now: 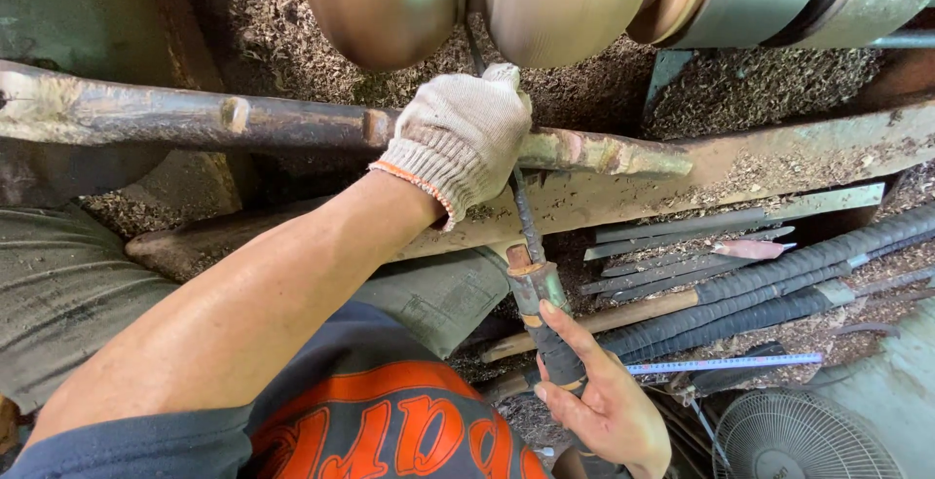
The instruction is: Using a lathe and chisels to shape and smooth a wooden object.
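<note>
Against the rusty tool rest [604,153], one gloved left hand [463,133] pinned one long turning chisel [526,216] near its tip, while one bare right hand [604,401] gripped its wrapped handle [555,343]. One spinning wooden workpiece [467,2] blurred above; several spare chisels [740,284] lay nearby.

Daylight, even and soft; we note motion blur on the spinning wooden piece [467,2] above the gloved left hand [463,133], deep shadow beneath it, slight bending at frame edges.

Spare long-handled chisels [740,294], steel ruler [726,364], small fan [804,437], wood shavings [769,90].
</note>
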